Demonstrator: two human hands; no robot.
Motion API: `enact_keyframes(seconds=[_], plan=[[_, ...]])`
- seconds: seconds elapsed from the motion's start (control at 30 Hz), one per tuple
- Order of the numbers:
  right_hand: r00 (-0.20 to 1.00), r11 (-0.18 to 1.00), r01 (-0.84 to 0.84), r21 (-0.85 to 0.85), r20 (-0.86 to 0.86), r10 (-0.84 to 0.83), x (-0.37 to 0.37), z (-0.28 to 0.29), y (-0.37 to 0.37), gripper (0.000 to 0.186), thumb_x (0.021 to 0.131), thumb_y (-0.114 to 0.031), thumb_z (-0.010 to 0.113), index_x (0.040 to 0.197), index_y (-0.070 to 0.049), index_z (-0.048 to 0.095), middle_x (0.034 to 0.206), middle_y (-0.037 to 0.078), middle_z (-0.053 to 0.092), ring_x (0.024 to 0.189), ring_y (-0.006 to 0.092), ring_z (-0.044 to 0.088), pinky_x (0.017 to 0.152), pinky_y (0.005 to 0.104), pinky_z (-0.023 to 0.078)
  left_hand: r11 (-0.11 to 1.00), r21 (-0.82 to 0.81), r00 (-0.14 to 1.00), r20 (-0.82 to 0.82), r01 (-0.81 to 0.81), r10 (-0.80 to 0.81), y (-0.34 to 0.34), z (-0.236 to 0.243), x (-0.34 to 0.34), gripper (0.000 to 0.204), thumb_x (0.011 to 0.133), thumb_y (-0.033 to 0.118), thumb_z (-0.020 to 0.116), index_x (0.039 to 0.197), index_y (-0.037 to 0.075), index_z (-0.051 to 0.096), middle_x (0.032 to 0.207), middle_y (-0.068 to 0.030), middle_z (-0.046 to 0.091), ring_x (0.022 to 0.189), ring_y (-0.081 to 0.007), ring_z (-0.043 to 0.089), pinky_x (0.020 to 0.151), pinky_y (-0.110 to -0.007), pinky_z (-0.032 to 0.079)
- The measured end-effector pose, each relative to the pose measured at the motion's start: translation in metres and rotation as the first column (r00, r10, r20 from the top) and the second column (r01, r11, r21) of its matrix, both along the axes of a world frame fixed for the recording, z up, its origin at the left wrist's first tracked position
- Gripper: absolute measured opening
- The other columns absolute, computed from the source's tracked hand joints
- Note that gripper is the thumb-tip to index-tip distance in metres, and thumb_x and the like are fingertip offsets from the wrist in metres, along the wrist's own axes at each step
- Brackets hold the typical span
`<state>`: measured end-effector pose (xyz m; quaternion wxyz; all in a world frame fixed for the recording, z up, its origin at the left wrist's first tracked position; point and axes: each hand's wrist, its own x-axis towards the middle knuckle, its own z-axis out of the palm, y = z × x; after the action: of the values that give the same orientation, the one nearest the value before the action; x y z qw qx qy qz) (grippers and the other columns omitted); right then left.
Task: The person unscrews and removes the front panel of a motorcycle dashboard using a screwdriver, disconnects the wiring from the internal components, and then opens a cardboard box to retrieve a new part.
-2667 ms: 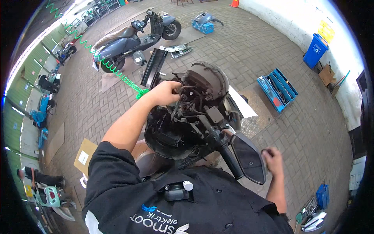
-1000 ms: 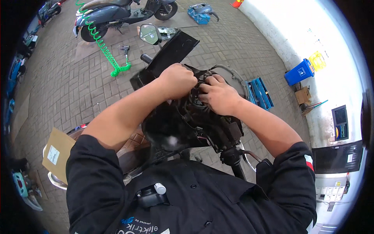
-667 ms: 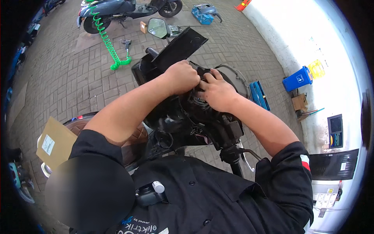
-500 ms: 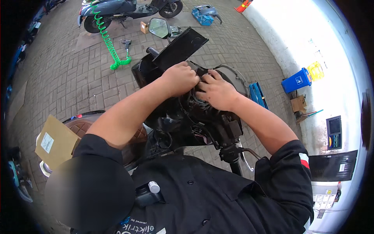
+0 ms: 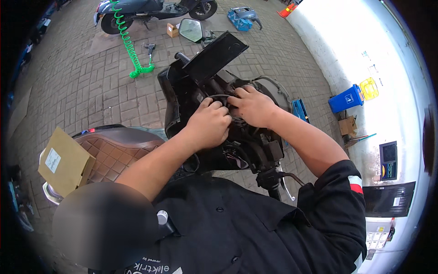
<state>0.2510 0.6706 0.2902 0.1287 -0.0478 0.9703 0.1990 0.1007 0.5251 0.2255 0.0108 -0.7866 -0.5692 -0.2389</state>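
Note:
Both hands are inside the opened front of a dark scooter [image 5: 214, 157], among its wires. My left hand [image 5: 208, 122] has its fingers curled, and the thumb side meets a thin dark cable [image 5: 220, 95]. That cable arcs across to the fingertips of my right hand [image 5: 253, 108], which are bent down close beside the left. My right fingers look closed on its other end; their tips are partly hidden. Beyond the hands, a flat black panel [image 5: 215, 57] stands tilted up from the scooter's front. Below them more wires [image 5: 235, 160] hang loose.
A mirror [image 5: 191, 30] and a handlebar grip [image 5: 269, 180] stick out. A cardboard box [image 5: 66, 160] rests by the brown seat [image 5: 109, 162]. A green coiled hose [image 5: 129, 48] with an air tool [image 5: 149, 48] lies on the paving. Another scooter [image 5: 153, 13] stands farther off.
My left hand has moved back toward me and down, uncovering the cable between the hands. My right hand has stayed nearly in place. The view has shifted slightly.

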Motion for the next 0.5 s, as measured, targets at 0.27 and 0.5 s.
enact_keyframes(seconds=[0.27, 0.5], plan=[[0.998, 0.995, 0.005, -0.104, 0.056, 0.001, 0.010, 0.013, 0.001, 0.015, 0.080, -0.023, 0.063, 0.086, -0.016, 0.075, 0.122, -0.002, 0.059, 0.116, 0.0235, 0.051, 0.098, 0.0374, 0.045, 0.997, 0.002, 0.996, 0.030, 0.080, -0.080, 0.013, -0.017, -0.002, 0.038, 0.080, 0.025, 0.064, 0.115, 0.010, 0.070, 0.119, -0.0074, 0.063, 0.121, -0.0261, 0.056, 0.116, -0.061, 0.027], [0.989, 0.974, 0.140, -0.180, -0.028, -0.147, 0.011, 0.018, 0.003, 0.016, 0.077, -0.019, 0.069, 0.091, -0.017, 0.076, 0.132, 0.004, 0.053, 0.119, 0.0247, 0.050, 0.099, 0.0375, 0.046, 0.978, -0.196, 0.997, 0.057, 0.070, -0.060, 0.016, -0.009, -0.001, 0.045, 0.079, 0.023, 0.062, 0.123, 0.015, 0.066, 0.132, -0.0063, 0.055, 0.127, -0.0267, 0.051, 0.117, -0.063, 0.021]])
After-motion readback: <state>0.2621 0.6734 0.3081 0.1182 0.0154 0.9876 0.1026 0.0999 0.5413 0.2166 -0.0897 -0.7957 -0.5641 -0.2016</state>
